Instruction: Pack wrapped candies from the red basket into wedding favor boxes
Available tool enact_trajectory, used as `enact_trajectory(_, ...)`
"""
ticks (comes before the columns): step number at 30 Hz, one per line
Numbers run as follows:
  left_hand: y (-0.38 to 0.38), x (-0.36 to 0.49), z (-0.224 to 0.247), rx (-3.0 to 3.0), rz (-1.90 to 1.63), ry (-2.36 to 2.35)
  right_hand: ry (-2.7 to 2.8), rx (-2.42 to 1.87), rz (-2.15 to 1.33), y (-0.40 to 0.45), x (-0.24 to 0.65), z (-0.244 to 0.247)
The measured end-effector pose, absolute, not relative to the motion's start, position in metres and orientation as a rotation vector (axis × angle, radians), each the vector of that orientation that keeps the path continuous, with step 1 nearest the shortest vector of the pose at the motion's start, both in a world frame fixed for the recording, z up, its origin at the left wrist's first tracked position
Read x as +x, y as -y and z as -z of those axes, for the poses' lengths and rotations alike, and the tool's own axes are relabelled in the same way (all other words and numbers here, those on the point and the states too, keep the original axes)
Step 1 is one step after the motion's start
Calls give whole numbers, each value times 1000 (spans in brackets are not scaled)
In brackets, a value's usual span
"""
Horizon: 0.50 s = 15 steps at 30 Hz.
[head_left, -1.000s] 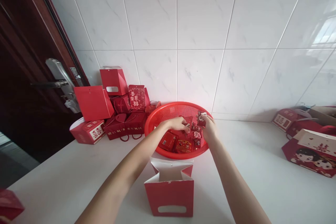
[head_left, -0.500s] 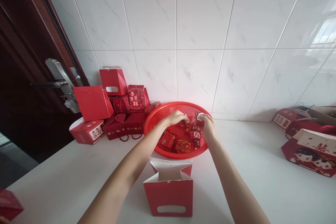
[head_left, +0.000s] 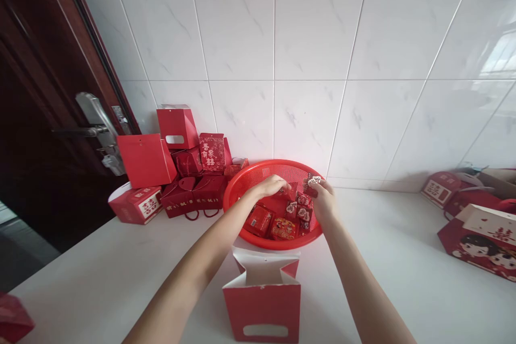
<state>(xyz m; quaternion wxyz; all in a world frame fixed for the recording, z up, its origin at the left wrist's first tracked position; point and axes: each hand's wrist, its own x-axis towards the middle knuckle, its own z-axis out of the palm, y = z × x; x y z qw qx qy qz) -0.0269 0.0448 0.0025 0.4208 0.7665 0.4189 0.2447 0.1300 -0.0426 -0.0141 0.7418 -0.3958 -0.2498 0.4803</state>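
Observation:
A red plastic basket (head_left: pixel 269 246) holds several red wrapped candies (head_left: pixel 303 214) and larger red packets (head_left: pixel 284 229). My left hand (head_left: pixel 273 187) reaches inside it with fingers curled down over red wrappers; what is under the fingertips is partly hidden. Over the basket's right side, my right hand (head_left: pixel 324 198) pinches a small dark red candy packet (head_left: pixel 312 183) with white lettering between thumb and fingers. In front of the basket, between my forearms, a red paper gift box (head_left: pixel 262 309) stands upright with its top unfolded and an oval window low on its front.
Several red gift boxes (head_left: pixel 145 161) are stacked at the left by the wall, near a dark door with a metal handle (head_left: pixel 94 118). More boxes (head_left: pixel 479 242) stand at the right. Part of a red box (head_left: pixel 14 317) shows at the lower left. White tiles rise behind the white tabletop (head_left: pixel 371 258).
My right hand has lifted the candy packet slightly and turned it, so it shows more clearly. My left fingers have shifted a little over the candies. The whole view has moved slightly.

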Motion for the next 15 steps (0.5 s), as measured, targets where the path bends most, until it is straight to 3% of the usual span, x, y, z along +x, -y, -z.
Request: enact_trajectory(15,-35,-13,-2,1809,-940,-758,603,-867,-1204,45,129,12)
